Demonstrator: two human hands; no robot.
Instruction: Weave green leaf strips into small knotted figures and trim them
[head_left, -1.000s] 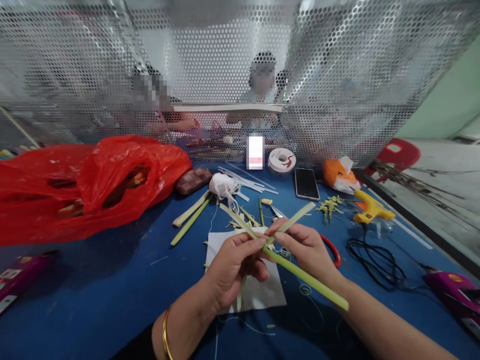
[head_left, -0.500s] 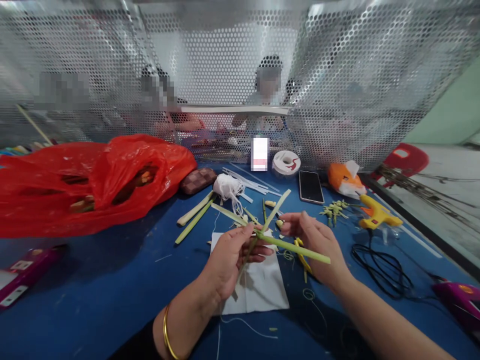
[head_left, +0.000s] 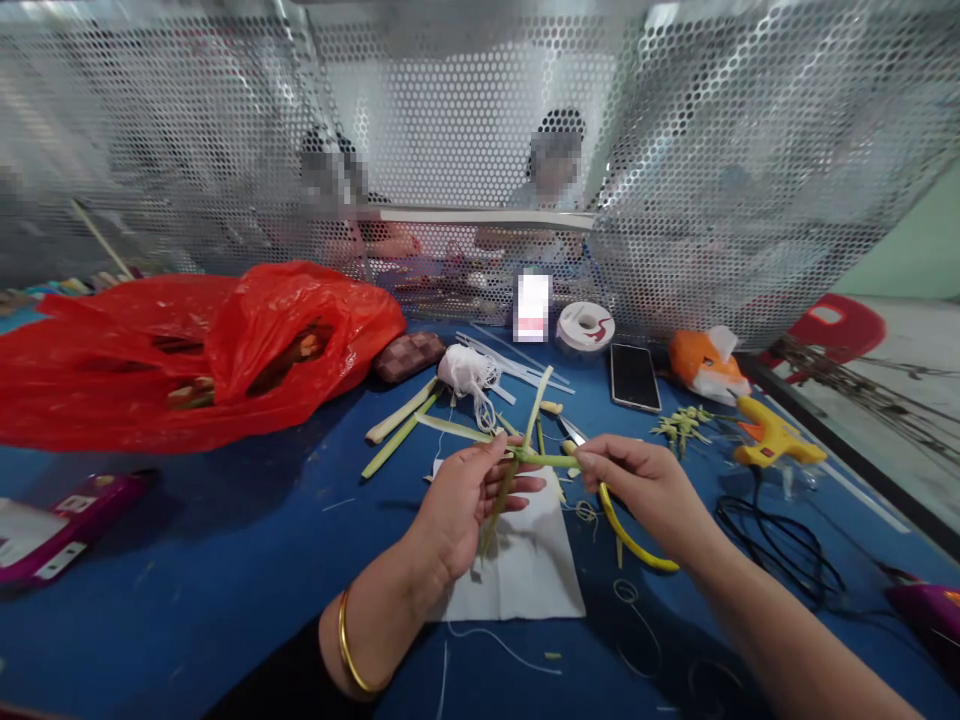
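Note:
Above a white sheet of paper (head_left: 544,570) is a cross of flat green leaf strips (head_left: 534,420), joined at a small knot in the middle. My left hand (head_left: 465,510) pinches it close to the knot between thumb and fingers, other fingers spread underneath. My right hand (head_left: 637,480) grips the strip that points right, thumb against fingers. Beneath the right hand lie scissors (head_left: 637,548) with yellow handles, their blades showing beyond the fingers. Stalk pieces (head_left: 401,432) rest left of the cross, near a ball of white string (head_left: 466,372).
A red plastic bag (head_left: 202,370) fills the left side. A phone (head_left: 634,377), a ribbon spool (head_left: 586,325), a tissue pack (head_left: 705,362) and a yellow glue gun (head_left: 776,435) with its black cord lie to the right. Behind a perforated metal screen (head_left: 465,120), people sit.
My right hand has closed on the right-pointing strip, which it was beside before. The cross has turned slightly, its upper strip now more upright. The view has shifted a little.

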